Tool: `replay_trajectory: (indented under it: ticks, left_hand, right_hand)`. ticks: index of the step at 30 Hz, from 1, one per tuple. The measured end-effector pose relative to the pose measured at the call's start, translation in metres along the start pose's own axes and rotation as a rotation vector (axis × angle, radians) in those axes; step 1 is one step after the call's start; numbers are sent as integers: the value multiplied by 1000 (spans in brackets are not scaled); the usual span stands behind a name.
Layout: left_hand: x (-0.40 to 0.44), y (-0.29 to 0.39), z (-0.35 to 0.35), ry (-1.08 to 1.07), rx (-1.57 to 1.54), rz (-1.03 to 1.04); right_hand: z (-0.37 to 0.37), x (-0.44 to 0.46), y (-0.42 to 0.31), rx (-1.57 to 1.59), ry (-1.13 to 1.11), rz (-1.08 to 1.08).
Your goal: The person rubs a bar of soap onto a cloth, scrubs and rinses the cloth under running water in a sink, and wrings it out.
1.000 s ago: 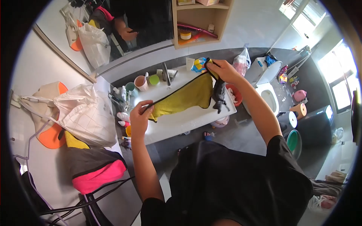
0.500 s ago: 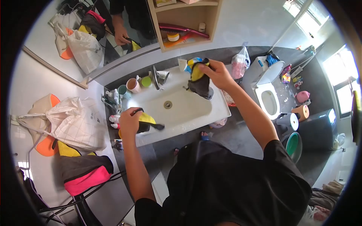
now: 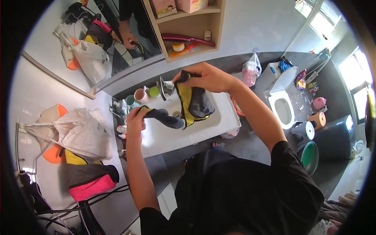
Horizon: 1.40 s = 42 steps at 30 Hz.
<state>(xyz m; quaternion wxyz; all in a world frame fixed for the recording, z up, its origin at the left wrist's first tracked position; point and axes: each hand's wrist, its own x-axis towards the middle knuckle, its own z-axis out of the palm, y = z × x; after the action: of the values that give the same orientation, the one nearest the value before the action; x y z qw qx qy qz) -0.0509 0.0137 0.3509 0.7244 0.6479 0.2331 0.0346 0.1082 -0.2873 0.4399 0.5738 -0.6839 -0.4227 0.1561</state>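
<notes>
My left hand (image 3: 136, 124) is closed on one end of a dark grey and yellow cloth (image 3: 167, 118), which hangs over the white sink (image 3: 160, 141) towards the middle. Higher up, my right hand (image 3: 205, 76) pinches the dark edge of a second grey and yellow cloth (image 3: 200, 103), whose folds droop over the basin. The free ends of the two cloths meet or overlap; I cannot tell whether they touch. Behind the right-hand cloth stands the faucet (image 3: 161, 85), and the drain (image 3: 177, 114) is partly covered.
Cups, including a pink one (image 3: 141, 95), and several bottles stand along the sink's left and back edges. A shelf (image 3: 192, 15) holds a hairbrush (image 3: 188, 39). On the left hang a white bag (image 3: 86, 131) and a pink-grey cloth (image 3: 94, 184). A toilet (image 3: 282, 109) stands right.
Both hands have come closer together over the sink. The right hand has moved left with its cloth, now hanging more spread out; the left-hand cloth has swung right and stretched longer. The view has shifted slightly.
</notes>
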Motion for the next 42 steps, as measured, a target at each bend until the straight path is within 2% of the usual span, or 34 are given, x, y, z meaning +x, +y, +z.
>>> replay_trajectory:
  ticks: [1, 2, 3, 4, 5, 7, 8, 10, 11, 12, 14, 20, 22, 23, 24, 26, 27, 29, 30, 31, 34, 38, 40, 41, 42]
  left_hand:
    - [-3, 5, 8, -101, -27, 9]
    - [-6, 8, 18, -104, -27, 11]
    - [-10, 12, 29, -222, 28, 62]
    - [-15, 14, 40, -339, 82, 112]
    - [-24, 20, 52, -340, 80, 111]
    - [-40, 30, 74, -436, 406, 298]
    - [-37, 18, 82, -440, 360, 357]
    - [-37, 11, 83, -431, 569, 379]
    - [-37, 7, 83, -427, 661, 362]
    - [-37, 1, 82, -420, 660, 362]
    - [-36, -18, 81, -452, 666, 281]
    - [-38, -40, 90, -364, 516, 337]
    - [-39, -30, 88, -330, 505, 380]
    - [-40, -21, 83, -310, 649, 385]
    - [-40, -13, 80, -286, 793, 391]
    - [-40, -3, 80, -254, 763, 395]
    - [-41, 3, 81, -266, 730, 449]
    - [-39, 12, 84, -273, 706, 491]
    - [-35, 16, 87, -291, 736, 457]
    - [-34, 17, 90, -313, 766, 423]
    - [-28, 20, 89, -288, 718, 408]
    - [-30, 13, 74, -281, 466, 273]
    - [-33, 4, 73, -276, 414, 253]
    - [-32, -2, 72, -250, 260, 211]
    - [-32, -5, 71, -222, 105, 173]
  right_hand:
    - [3, 2, -10, 44, -50, -41]
    - [8, 4, -20, 87, -101, -81]
    - [15, 7, -28, 114, -47, 21]
    - [21, 13, -26, 111, -47, 22]
    - [28, 18, -22, 118, 17, 21]
    - [40, 24, -19, 204, 133, 9]
    - [41, 24, -18, 204, 133, 6]
    - [43, 24, -16, 264, 331, 87]
    - [41, 25, -14, 400, 384, 106]
    - [38, 25, -14, 402, 377, 105]
    - [32, 25, -18, 599, 557, 99]
    - [8, 16, -4, 574, 654, 110]
    - [-12, 5, 8, -166, 673, 86]
    - [-20, -8, -4, -425, 626, 168]
    - [-29, -22, 5, -423, 628, 164]
    - [-36, -41, 28, -1018, 492, 392]
    - [-29, -44, 34, -1011, 486, 384]
    - [-3, -55, 33, -841, 357, -135]
    - [18, -54, 44, -537, 188, -254]
    - [36, -52, 43, -267, 28, -203]
    - [61, -41, 62, -230, -110, -99]
    - [76, -43, 70, -64, -81, -67]
    - [90, -36, 76, -189, 104, -417]
    - [95, -35, 75, -183, 93, -422]
    - [101, -36, 73, -123, 78, -323]
